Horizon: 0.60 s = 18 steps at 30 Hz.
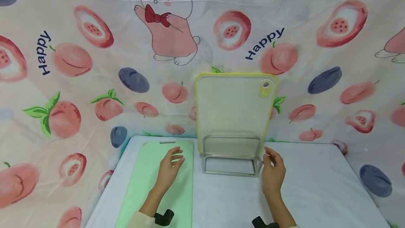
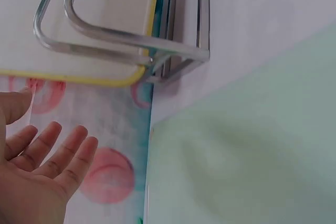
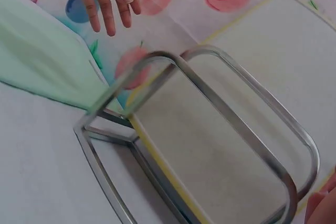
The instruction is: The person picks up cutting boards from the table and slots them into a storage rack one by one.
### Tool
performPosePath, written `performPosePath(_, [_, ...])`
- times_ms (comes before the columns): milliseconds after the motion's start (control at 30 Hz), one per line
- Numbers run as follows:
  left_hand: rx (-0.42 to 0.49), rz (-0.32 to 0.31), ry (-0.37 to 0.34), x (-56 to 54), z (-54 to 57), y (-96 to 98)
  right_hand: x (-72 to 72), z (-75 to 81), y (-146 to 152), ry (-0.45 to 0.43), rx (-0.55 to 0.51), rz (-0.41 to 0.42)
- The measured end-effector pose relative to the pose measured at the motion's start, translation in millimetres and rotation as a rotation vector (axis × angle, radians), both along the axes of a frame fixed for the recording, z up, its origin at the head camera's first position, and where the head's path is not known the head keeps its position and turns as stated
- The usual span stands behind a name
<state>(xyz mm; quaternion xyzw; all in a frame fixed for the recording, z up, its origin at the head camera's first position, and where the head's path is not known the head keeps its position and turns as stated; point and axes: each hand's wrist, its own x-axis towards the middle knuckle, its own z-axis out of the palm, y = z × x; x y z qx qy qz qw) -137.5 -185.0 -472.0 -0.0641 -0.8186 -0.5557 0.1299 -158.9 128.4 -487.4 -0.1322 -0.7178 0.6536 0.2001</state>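
Note:
A white cutting board with a yellow rim and a hole in its upper right corner stands upright in a metal wire rack. My left hand hovers over a pale green board lying flat, left of the rack, its fingers loosely bent and holding nothing. In the left wrist view the fingers are spread, apart from the white board. My right hand is close beside the rack's right side, fingers relaxed with nothing between them. Only a bit of it shows at the right wrist view's edge.
The table is covered in white cloth, and the rack stands near its back edge. Behind it hangs a curtain printed with fruit and a rabbit. Black wrist cameras sit on both wrists.

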Motion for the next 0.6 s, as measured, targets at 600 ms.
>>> performPosePath(600, [-0.097,0.417,-0.165,64.8,-61.2,-84.7,50.1,-18.9,-64.5,-0.170,-0.183,0.305])
